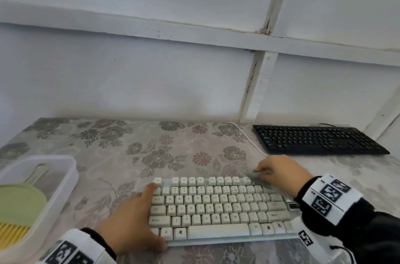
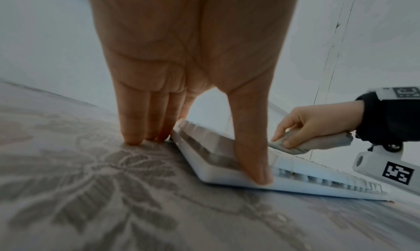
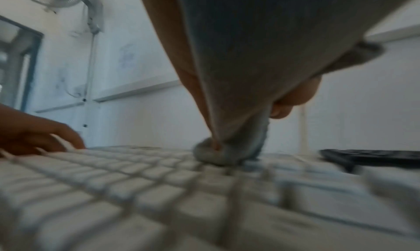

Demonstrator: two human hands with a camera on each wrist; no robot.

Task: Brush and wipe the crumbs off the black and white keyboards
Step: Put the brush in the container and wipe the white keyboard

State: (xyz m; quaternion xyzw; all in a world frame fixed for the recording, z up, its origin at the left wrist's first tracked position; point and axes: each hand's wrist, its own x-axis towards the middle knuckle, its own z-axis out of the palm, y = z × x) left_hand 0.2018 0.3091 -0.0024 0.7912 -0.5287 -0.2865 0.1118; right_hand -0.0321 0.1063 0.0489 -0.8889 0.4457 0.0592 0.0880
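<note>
At nine o'clock on the bench (image 1: 121, 155) I count one clear tub (image 1: 65, 179) holding one green dustpan (image 1: 19, 203) and brush. At six o'clock lies one white keyboard (image 1: 218, 209): my left hand (image 1: 132, 220) braces its left end with straight fingers, my right hand (image 1: 279, 171) pinches one grey cloth (image 1: 258, 175) against its top-right keys. One black keyboard (image 1: 318, 139) sits at two o'clock.

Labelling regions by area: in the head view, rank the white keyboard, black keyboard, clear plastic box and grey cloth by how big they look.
1. white keyboard
2. black keyboard, farther off, so possibly comparable in truth
3. clear plastic box, partly cut off by the frame
4. grey cloth, mostly hidden by the right hand
</note>
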